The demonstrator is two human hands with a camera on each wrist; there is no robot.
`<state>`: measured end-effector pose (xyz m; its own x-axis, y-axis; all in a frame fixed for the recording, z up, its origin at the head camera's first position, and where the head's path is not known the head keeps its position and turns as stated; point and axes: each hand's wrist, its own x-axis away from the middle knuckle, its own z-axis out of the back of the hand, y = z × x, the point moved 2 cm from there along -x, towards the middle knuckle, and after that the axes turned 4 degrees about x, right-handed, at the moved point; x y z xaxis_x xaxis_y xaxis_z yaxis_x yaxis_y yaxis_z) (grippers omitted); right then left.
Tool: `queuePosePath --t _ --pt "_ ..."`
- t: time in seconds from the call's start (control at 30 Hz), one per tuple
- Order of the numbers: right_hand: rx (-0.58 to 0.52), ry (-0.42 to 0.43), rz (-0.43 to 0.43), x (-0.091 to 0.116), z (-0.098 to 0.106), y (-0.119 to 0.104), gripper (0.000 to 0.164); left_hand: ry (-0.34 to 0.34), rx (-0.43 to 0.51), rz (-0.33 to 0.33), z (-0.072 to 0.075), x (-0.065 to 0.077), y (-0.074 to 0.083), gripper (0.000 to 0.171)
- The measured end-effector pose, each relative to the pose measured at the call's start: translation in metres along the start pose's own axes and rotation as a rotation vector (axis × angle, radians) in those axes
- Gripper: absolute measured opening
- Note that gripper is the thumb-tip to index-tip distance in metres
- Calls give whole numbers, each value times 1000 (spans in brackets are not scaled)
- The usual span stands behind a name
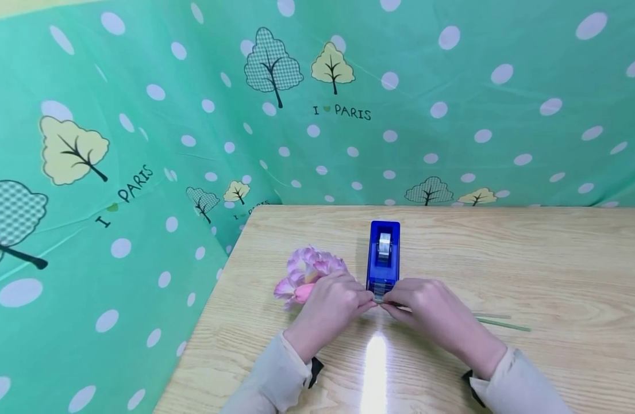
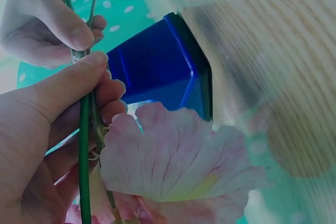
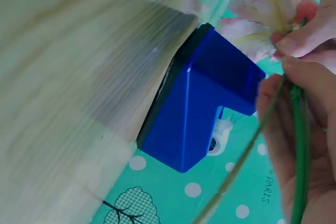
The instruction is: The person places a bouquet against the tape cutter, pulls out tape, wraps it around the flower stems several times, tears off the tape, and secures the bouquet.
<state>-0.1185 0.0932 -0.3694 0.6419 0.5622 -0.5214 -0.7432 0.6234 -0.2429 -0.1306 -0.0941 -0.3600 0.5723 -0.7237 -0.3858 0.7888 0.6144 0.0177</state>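
Observation:
My left hand (image 1: 330, 310) pinches the green stems (image 2: 84, 150) of artificial pink-and-white flowers (image 1: 312, 267) between thumb and fingers. The blossoms lie beyond that hand, on the left side. Close against it, my right hand (image 1: 436, 313) pinches the same stems, and their ends (image 1: 503, 324) stick out past it to the right. A shiny clear band (image 2: 80, 54), like tape, shows around the stems between the two thumbs in the left wrist view. Both sets of fingertips are right at the front end of a blue tape dispenser (image 1: 393, 230).
A roll of clear tape (image 1: 384, 244) sits in the dispenser, which stands upright on the wooden table (image 1: 555, 259). Green dotted cloth (image 1: 431, 63) with printed trees hangs behind the table and along its left side.

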Motion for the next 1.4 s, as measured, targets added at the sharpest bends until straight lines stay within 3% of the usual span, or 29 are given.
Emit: queuePosePath --t 0.13,0.23,0.33,0.43,0.6,0.83,1.1,1.4 --pt "-75 -94 -178 -2 -1 1 5 23 -28 -28 -2 0 -1 5" --pt "-162 -178 -299 -3 -2 3 19 31 -53 -38 -2 0 -1 4" --pt "-258 -264 -378 -2 -2 5 34 33 -67 -40 -2 0 -1 4" --pt "-345 -319 -418 -2 -3 7 36 26 -78 -44 -2 0 0 4" --pt "-392 -323 -404 0 -4 10 24 10 -107 -57 -3 0 2 10" --pt "-327 -256 -362 2 -7 10 8 13 -146 -72 -6 1 4 17" --pt "-296 -227 -353 2 -7 7 5 -4 -142 -37 -7 3 4 11" --pt "-283 -164 -300 1 -6 6 5 34 -71 25 -7 4 3 13"
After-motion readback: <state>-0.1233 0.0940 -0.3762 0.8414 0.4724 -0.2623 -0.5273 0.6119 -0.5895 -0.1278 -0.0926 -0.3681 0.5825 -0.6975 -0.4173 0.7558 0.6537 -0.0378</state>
